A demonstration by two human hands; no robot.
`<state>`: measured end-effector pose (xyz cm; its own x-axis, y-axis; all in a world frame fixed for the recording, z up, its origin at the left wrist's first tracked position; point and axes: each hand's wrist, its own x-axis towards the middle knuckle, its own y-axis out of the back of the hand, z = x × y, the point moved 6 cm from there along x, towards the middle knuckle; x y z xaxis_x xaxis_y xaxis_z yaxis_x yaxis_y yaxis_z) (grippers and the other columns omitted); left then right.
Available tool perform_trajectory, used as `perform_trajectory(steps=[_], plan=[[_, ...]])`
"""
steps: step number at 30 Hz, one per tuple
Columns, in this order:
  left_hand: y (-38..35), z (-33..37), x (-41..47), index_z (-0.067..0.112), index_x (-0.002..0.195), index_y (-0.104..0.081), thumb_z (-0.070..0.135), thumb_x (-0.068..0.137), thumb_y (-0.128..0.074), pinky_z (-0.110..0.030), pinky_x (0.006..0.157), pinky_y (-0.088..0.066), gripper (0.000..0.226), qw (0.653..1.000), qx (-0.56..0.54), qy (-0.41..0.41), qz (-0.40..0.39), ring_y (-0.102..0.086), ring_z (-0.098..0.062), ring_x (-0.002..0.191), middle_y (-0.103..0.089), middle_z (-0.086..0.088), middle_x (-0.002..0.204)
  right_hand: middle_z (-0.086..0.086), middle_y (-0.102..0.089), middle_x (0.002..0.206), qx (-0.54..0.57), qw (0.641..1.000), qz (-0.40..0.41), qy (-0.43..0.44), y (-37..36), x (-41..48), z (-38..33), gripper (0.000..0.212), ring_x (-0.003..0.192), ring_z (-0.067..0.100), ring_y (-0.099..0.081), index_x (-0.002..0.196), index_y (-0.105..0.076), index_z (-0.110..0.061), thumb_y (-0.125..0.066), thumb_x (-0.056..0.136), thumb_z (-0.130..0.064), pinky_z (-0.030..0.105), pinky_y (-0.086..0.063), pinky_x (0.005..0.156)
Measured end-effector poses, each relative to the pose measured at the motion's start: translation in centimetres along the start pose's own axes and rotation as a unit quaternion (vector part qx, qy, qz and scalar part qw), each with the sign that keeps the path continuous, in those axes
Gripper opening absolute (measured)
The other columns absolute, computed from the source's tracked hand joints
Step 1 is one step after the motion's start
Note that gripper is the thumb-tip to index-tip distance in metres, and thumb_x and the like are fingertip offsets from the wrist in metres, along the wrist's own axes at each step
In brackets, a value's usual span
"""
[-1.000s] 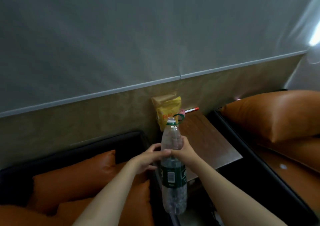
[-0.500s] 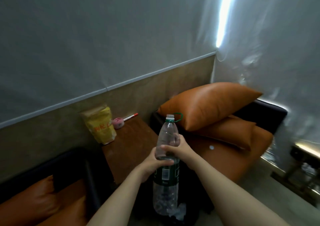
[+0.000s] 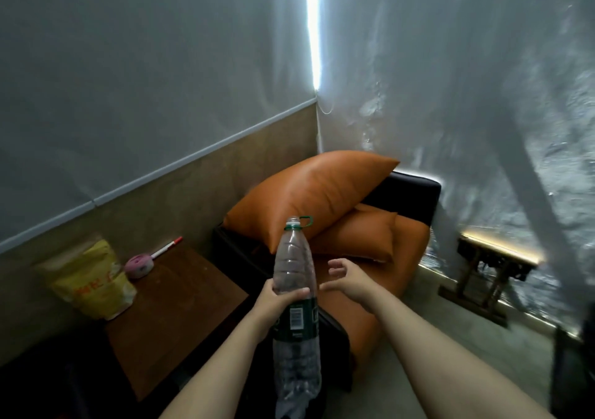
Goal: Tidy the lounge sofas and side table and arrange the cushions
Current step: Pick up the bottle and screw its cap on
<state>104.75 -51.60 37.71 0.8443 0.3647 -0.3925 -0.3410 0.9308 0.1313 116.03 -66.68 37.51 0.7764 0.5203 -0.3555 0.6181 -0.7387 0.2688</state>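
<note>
The clear plastic bottle [image 3: 294,264] is held upright in the air just off the desk's [image 3: 180,299] right-hand corner. The left hand [image 3: 273,299] has its fingers curled round the waist above the green label, while the right hand [image 3: 349,278] hangs just beside it, apart, fingers spread. The bottle looks empty and uncapped, so probably light, thin-walled and easily crushed, and the stiffer neck or ribbed waist suits a gentle grip.

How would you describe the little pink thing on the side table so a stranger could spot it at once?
Find the brown side table left of the orange-cushioned sofa. Along its back edge, by the wall, the small pink object sits between a yellow bag and a red-capped white pen. It is the only round, pink item: lower than the bag, fatter than the pen.
</note>
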Motion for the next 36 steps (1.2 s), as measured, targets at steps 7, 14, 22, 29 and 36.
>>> perform_trajectory(steps=[7,14,22,29,36], plan=[[1.4,-1.7,6.3,0.009,0.112,-0.068,0.028,0.071,-0.085,-0.024,0.071,-0.053,0.048,0.999,0.033,0.014,-0.034,-0.072,-0.017,0.089,-0.075,-0.004,0.098,0.01,-0.056,0.129,-0.103,0.992,-0.027,-0.063,0.0,5.7,2.7,0.059,0.104,0.018,-0.059,0.129,-0.054,-0.009,-0.077,0.076,-0.002,0.029,-0.053,0.088],[2.4,-2.2,13.4,0.014,0.101,-0.066,0.026,0.073,-0.083,-0.013,0.065,-0.05,0.036,0.996,0.047,0.033,-0.063,-0.07,-0.013,0.083,-0.073,-0.006,0.095,0.008,-0.062,0.112,-0.132,0.986,-0.001,-0.099,0.6,12.6,4.9,0.051,0.104,0.021,-0.061,0.12,-0.06,-0.014,-0.08,0.074,-0.008,0.036,-0.052,0.093],[-0.3,-3.4,17.4,0.021,0.092,-0.064,0.012,0.081,-0.076,-0.014,0.067,-0.051,0.019,0.992,0.009,0.07,-0.1,-0.069,-0.002,0.076,-0.073,0.008,0.083,0.003,-0.06,0.102,-0.12,0.987,0.037,-0.102,1.4,17.3,7.1,0.046,0.099,0.021,-0.061,0.117,-0.058,-0.015,-0.077,0.077,-0.005,0.034,-0.054,0.086],[-5.0,-7.8,21.1,0.016,0.12,-0.056,0.038,0.065,-0.088,-0.036,0.09,-0.055,0.067,0.981,-0.091,0.161,-0.057,-0.07,-0.019,0.099,-0.071,-0.004,0.111,0.004,-0.06,0.102,-0.118,0.986,0.069,-0.092,4.9,23.5,10.3,0.043,0.1,0.02,-0.06,0.114,-0.056,-0.019,-0.076,0.078,-0.005,0.029,-0.049,0.081],[-10.2,-10.4,26.1,0.013,0.118,-0.05,0.024,0.071,-0.085,-0.026,0.065,-0.052,0.059,0.955,-0.192,0.219,0.057,-0.068,-0.019,0.09,-0.068,-0.008,0.105,0.001,-0.058,0.107,-0.092,0.989,0.031,-0.107,7.9,31.2,15.2,0.045,0.103,0.018,-0.058,0.119,-0.056,-0.017,-0.074,0.08,-0.004,0.023,-0.044,0.078]])
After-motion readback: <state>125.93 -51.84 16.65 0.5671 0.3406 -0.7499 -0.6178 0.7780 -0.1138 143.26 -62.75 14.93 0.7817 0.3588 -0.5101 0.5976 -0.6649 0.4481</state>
